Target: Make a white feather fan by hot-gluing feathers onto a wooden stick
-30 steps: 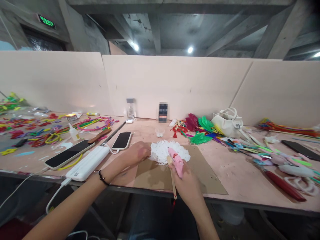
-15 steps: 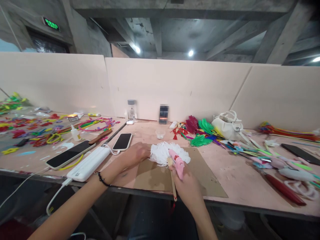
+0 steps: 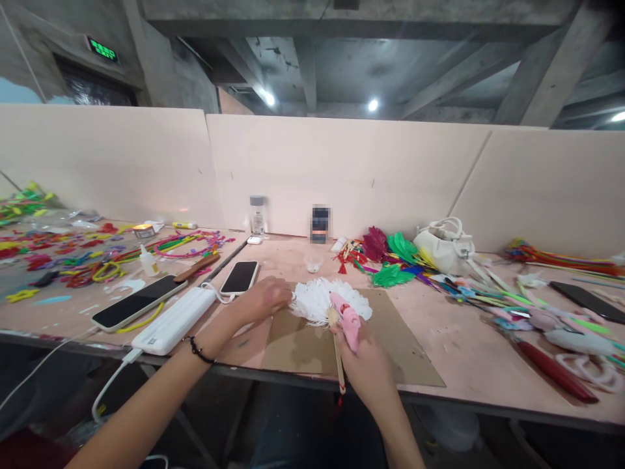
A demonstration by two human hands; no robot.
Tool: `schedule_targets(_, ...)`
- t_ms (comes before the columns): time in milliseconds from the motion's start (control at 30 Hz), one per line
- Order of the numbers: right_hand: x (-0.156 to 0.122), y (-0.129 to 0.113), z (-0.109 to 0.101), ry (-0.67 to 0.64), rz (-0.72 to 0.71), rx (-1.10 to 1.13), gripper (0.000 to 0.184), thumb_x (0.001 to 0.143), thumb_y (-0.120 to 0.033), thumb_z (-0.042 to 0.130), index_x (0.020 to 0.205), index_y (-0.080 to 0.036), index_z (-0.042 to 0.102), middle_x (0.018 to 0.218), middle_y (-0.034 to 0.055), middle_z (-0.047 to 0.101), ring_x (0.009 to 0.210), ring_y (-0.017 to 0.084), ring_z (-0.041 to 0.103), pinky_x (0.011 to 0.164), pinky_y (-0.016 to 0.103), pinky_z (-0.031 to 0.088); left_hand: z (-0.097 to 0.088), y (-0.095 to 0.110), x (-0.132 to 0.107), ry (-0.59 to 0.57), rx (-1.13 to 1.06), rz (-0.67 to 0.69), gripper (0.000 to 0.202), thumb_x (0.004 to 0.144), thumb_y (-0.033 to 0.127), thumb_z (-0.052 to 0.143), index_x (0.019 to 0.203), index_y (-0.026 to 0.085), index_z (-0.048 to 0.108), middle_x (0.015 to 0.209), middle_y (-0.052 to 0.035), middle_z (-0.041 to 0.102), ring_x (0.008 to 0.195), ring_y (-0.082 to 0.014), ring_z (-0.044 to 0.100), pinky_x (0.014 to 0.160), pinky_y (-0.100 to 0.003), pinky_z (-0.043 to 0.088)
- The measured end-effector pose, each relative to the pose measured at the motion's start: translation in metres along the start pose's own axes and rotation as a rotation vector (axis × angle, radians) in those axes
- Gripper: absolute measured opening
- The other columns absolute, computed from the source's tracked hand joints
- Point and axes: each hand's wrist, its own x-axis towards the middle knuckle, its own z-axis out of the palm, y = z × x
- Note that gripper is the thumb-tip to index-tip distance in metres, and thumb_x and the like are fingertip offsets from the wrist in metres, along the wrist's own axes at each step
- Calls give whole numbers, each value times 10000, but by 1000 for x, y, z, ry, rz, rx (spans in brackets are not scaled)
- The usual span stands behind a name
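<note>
A round white feather fan [image 3: 312, 301] lies on a brown cardboard sheet [image 3: 390, 332], its flat wooden handle [image 3: 338, 365] pointing towards me and ending in a red cord. My left hand [image 3: 268, 298], with a dark bracelet on the wrist, is closed at the fan's left edge, fingertips pinched on its white fringe. In my right hand [image 3: 368, 361] is a pink hot glue gun [image 3: 347, 320]. Its nozzle points forward over the middle of the fan, near a pale wooden piece [image 3: 333, 317] at the handle's top. The nozzle tip is hard to make out.
Left of me lie a white power bank [image 3: 173, 320], two phones and a glue bottle [image 3: 147, 262]. A small clear cup [image 3: 313, 263] stands behind the cardboard. Coloured feathers [image 3: 390, 273], a white handbag [image 3: 443, 246] and a red-handled tool [image 3: 556, 371] are to the right.
My left hand has shifted very slightly at the fan's left edge. The right hand and glue gun stay in the same place.
</note>
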Motion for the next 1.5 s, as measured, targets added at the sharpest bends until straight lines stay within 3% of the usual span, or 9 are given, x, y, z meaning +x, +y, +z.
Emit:
schedule_targets(200, 1, 0, 1, -42, 23, 48, 419, 990, -305, 457, 1385, -246, 584, 1079, 94, 711, 859, 258, 679, 692, 290, 446, 1, -8, -5, 66, 24, -67, 227, 958, 178, 575, 736, 180, 625, 742, -27, 648, 741, -173, 608, 742, -293, 465)
schedule_targets(433, 1, 1, 3, -75, 135, 89, 320, 989, -332, 491, 1228, -183, 642, 1128, 132, 712, 926, 264, 681, 722, 284, 443, -14, -18, 8, 563, 172, -483, 225, 1048, 223, 358, 993, 151, 564, 943, -132, 616, 911, -248, 586, 833, -392, 474)
schedule_targets(533, 0, 1, 4, -75, 168, 85, 328, 982, -335, 514, 1247, -178, 628, 1076, 121, 724, 839, 253, 679, 653, 278, 413, -28, -30, 32, 624, 185, -571, 227, 1043, 243, 373, 1099, 117, 553, 1022, -166, 625, 989, -269, 588, 890, -422, 472)
schedule_targets(633, 0, 1, 5, -65, 191, 77, 332, 979, -330, 523, 1257, -177, 620, 975, 100, 725, 750, 239, 660, 605, 274, 380, -29, -45, 66, 469, 121, -542, 173, 993, 211, 483, 1071, 150, 625, 1015, -100, 684, 978, -220, 639, 904, -359, 504)
schedule_targets(733, 1, 1, 5, -51, 194, 70, 279, 974, -315, 524, 1178, -166, 642, 899, 95, 712, 730, 241, 655, 604, 275, 372, -14, -62, 102, 218, 57, -517, 140, 921, 280, 671, 974, 153, 693, 969, -65, 709, 952, -208, 668, 897, -349, 541)
schedule_targets(867, 2, -2, 4, -44, 172, 83, 206, 979, -292, 492, 1049, -184, 653, 838, 80, 705, 745, 234, 664, 600, 267, 373, 15, -81, 140, -70, 18, -568, 325, 984, 356, 628, 1240, 155, 623, 1234, -100, 649, 1048, -231, 663, 894, -438, 583)
schedule_targets(1033, 2, -2, 5, -25, 159, 119, 173, 974, -290, 493, 941, -205, 640, 823, 77, 712, 779, 225, 688, 602, 252, 394, 41, -89, 162, -326, -25, -560, 344, 980, 352, 634, 1268, 164, 615, 1277, -101, 632, 1086, -249, 654, 908, -441, 582)
schedule_targets(1267, 1, -3, 4, -34, 183, 175, 178, 1001, -308, 482, 1035, -220, 632, 875, 73, 725, 806, 250, 688, 627, 277, 409, 65, -89, 168, -411, -24, -562, 347, 981, 355, 633, 1262, 153, 618, 1277, -101, 631, 1094, -259, 651, 923, -448, 576)
schedule_targets(1500, 2, -3, 4, -36, 173, 205, 182, 998, -309, 501, 1047, -217, 651, 915, 85, 738, 861, 256, 703, 665, 274, 435, 59, -98, 168, -361, -56, -556, 350, 984, 349, 629, 1278, 161, 607, 1286, -111, 627, 1092, -246, 651, 919, -453, 578)
